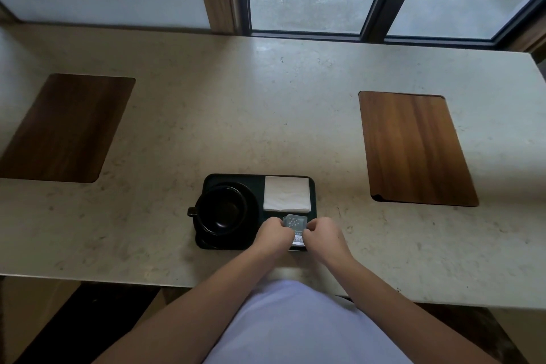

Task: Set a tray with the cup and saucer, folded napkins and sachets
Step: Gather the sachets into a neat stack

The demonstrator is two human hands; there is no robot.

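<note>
Left hand (273,233): curled, pinching the small grey printed paper sachets (294,222)
Right hand (320,235): curled, pinching them too
Hidden: sachets' lower part, behind fingers

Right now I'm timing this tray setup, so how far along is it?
Nearly done. The black cup sits on its saucer on the tray, with folded napkins behind. Both the left hand and right hand pinch the sachets over the tray's near corner. Left: settling them and letting go.

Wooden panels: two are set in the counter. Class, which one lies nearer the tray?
The lighter wooden panel on the person's right; the darker panel lies farther from the tray.
</note>
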